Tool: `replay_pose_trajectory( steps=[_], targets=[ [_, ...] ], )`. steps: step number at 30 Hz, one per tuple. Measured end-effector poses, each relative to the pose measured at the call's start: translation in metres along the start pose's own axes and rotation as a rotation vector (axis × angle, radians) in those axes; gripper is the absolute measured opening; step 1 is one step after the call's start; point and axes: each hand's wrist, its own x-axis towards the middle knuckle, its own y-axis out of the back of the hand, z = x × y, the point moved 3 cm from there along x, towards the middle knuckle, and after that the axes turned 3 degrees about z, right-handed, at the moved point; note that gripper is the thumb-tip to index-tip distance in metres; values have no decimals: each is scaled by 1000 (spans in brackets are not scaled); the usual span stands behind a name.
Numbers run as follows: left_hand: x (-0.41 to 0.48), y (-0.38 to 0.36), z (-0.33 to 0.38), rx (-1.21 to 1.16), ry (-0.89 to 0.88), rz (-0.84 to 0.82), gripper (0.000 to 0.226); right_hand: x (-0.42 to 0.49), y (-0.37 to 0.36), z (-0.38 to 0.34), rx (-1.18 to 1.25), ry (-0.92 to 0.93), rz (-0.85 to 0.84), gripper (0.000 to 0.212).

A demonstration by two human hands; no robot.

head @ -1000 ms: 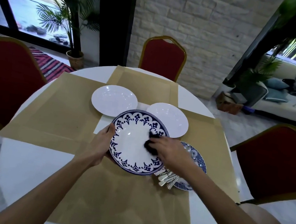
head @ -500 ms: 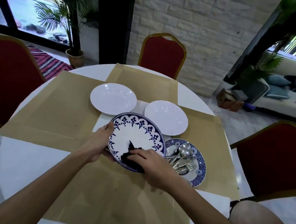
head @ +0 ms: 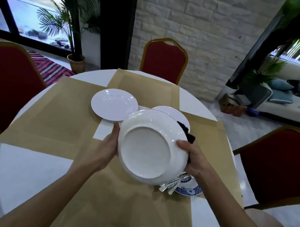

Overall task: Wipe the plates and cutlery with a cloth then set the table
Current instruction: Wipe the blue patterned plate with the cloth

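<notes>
I hold the blue-patterned plate (head: 149,148) lifted and turned over, its plain white underside facing me. My left hand (head: 105,149) grips its left rim. My right hand (head: 194,158) grips the right rim, thumb on the underside, with the dark cloth (head: 190,137) bunched between its fingers and the plate's hidden face. Two white plates lie on the table: one (head: 113,105) at the back left, the other (head: 174,112) half hidden behind the raised plate. A small blue plate (head: 190,190) bearing several pieces of cutlery (head: 171,185) peeks out below the raised plate.
The round white table (head: 19,171) is covered with brown paper mats (head: 63,112). Red chairs stand at the left (head: 0,81), far side (head: 163,61) and right (head: 283,164). Potted palms, a window and a sofa lie beyond.
The patterned plate was face up while my right hand wiped it with the cloth. Now it is flipped over and raised, with both hands on its rim.
</notes>
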Motion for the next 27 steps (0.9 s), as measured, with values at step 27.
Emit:
replay_pose_trajectory(
  steps=[27],
  targets=[
    [0,2,14,-392,-12,437,47,14,-37,50,-1563,864,683,40]
  ],
)
